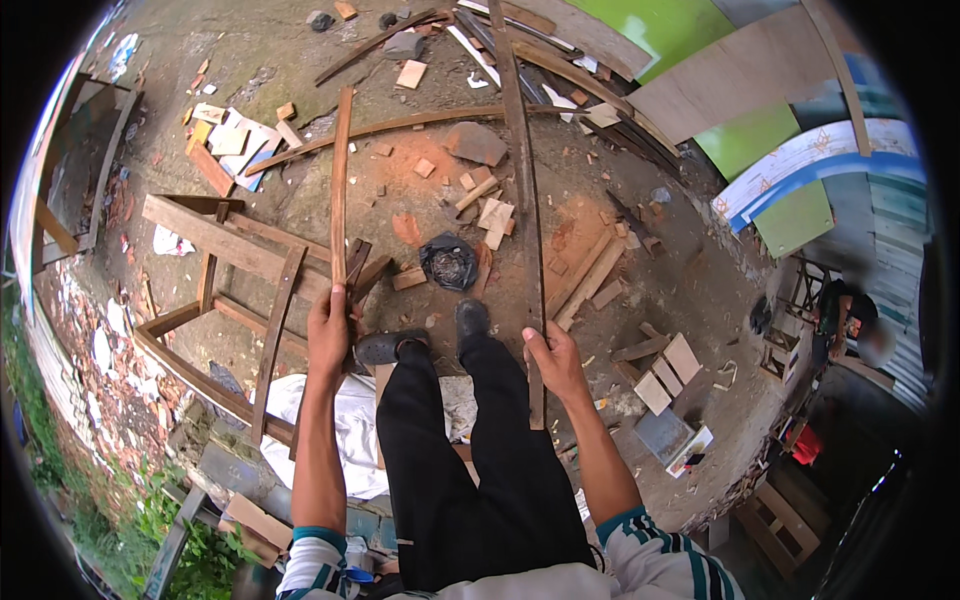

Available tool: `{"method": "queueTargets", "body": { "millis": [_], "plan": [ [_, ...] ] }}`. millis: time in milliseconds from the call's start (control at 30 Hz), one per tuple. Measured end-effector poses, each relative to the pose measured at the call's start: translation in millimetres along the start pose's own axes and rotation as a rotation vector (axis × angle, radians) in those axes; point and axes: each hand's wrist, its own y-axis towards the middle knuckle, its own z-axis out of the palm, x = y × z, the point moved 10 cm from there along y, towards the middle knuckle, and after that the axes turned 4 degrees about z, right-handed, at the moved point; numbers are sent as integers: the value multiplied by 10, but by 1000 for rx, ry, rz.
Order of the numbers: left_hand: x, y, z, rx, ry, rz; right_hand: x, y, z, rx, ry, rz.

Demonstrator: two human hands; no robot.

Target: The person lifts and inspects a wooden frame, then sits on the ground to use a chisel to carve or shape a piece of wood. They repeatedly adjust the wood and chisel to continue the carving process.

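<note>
The left hand (pixel 330 325) is closing around the lower end of a narrow brown wooden strip (pixel 340 190), thumb pressing along the near face, and the strip is pointing away from the person, over the littered ground (pixel 390 205). The right hand (pixel 556 362) is pinching a longer, darker strip (pixel 532 260) near its lower end, its thumb lying over the wood and a short stub sticking out below; I'm not making out how its other fingers are sitting behind. The two strips are running roughly side by side, well apart, with the person's dark shoes (pixel 475 320) showing between them. Just ahead of the feet, a black plastic bag (pixel 448 262) is sitting open. Over to the left, a rough wooden frame (pixel 235 248) is standing close by the left hand, and a white cloth (pixel 345 425) is spreading beside the person's legs. Wood blocks (pixel 672 370) are lying off to the right, green panels (pixel 755 140) are leaning farther up that side, and another person (pixel 832 305) in dark clothing is staying low near the far right edge.
</note>
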Motion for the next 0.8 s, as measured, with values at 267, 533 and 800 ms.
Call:
{"method": "queueTargets", "body": {
  "millis": [267,533,800],
  "plan": [
    [-742,-104,2786,487,178,180,174,-502,-619,-74,-19,-6],
    [-613,-865,3723,356,150,-32,314,-813,-768,-255,-150,-103],
    [-710,-588,2806,226,471,343,238,-627,-319,26,-497,-48]
  ]
}}
